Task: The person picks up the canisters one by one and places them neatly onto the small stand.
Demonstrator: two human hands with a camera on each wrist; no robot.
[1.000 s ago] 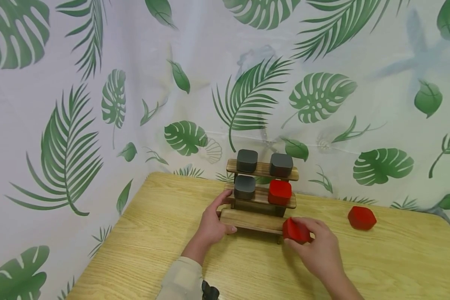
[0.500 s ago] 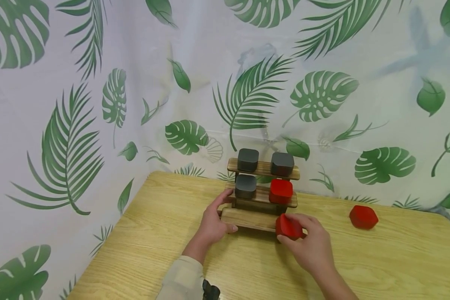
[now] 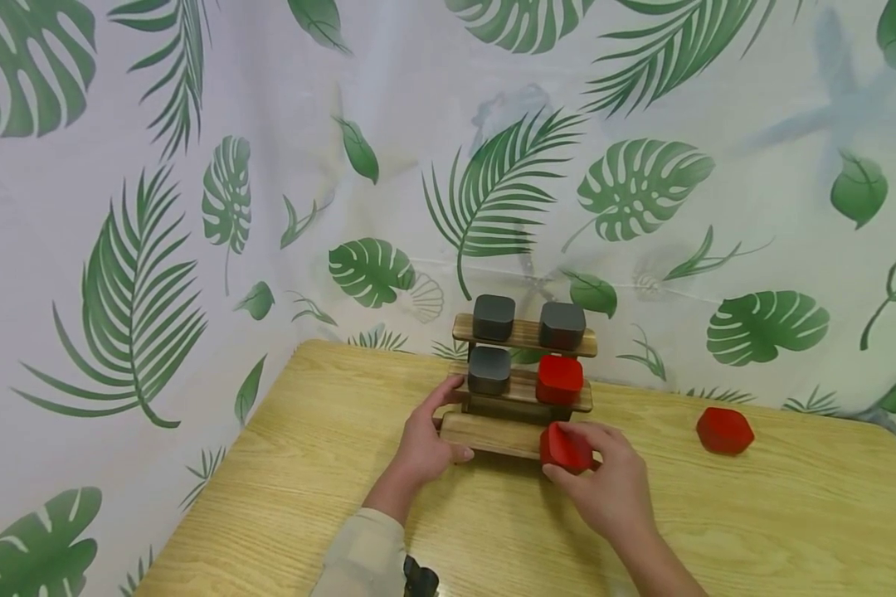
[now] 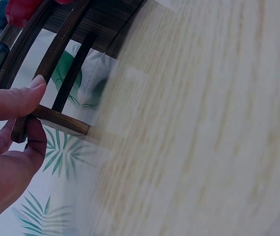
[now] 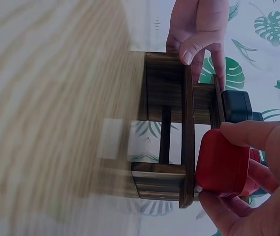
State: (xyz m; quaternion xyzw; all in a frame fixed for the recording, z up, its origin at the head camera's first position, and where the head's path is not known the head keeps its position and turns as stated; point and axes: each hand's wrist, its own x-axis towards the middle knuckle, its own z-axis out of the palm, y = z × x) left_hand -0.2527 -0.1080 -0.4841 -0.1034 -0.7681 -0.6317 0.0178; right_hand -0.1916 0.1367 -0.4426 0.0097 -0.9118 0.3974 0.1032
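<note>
A three-tier wooden stand (image 3: 485, 433) stands on the table, and my left hand (image 3: 421, 448) grips the left end of its lowest shelf. In the left wrist view the thumb (image 4: 24, 101) lies on that shelf's edge with fingers curled below. My right hand (image 3: 612, 489) pinches a small red rounded-square box (image 5: 222, 162) between thumb and fingers, at the right end of the lowest shelf. The box touches or nearly touches the shelf's top. On the middle shelf sit a dark grey box (image 3: 489, 371) and another red box (image 3: 560, 380).
Two dark grey boxes (image 3: 494, 317) occupy the top shelf. A red hexagonal box (image 3: 725, 431) lies on the wooden table (image 3: 776, 514) to the right. A leaf-patterned curtain (image 3: 388, 166) rises behind the table and along its left. Something small and black (image 3: 420, 576) shows at the left sleeve.
My right hand has moved left with the red box, from beside the lowest shelf's right end to over it. The left hand keeps its grip on the stand.
</note>
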